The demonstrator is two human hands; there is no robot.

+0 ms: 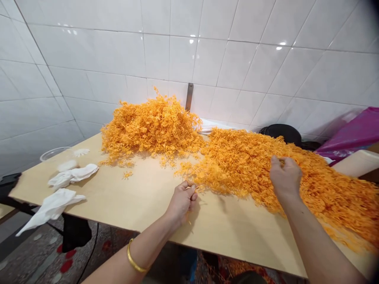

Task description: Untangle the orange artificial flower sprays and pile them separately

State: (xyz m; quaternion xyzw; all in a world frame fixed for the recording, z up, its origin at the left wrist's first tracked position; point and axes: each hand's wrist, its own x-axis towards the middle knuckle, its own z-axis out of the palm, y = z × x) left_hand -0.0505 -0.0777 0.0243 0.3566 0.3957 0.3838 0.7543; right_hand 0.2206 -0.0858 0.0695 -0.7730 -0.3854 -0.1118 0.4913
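Observation:
My left hand (182, 200) is over the front half of the table, its thumb and fingers pinched on an orange plastic sprig (200, 189). Thin strands of it stick out on both sides of the fingers. To the right, my right hand (286, 178) is closed above a broad orange heap of sprigs (237, 157). Whatever its curled fingers hold, if anything, is hidden. A second, taller pile of orange sprigs (151, 126) rests against the wall side. One loose star-shaped orange piece (127, 175) lies apart from it on the tabletop.
The pale wooden table (142, 201) meets a white tiled wall. Crumpled white tissues (59, 205) and a clear round lid (53, 153) lie at the left. Behind the right heap are a black rounded object (281, 133), a purple bag (346, 134) and a cream-coloured roll (358, 162).

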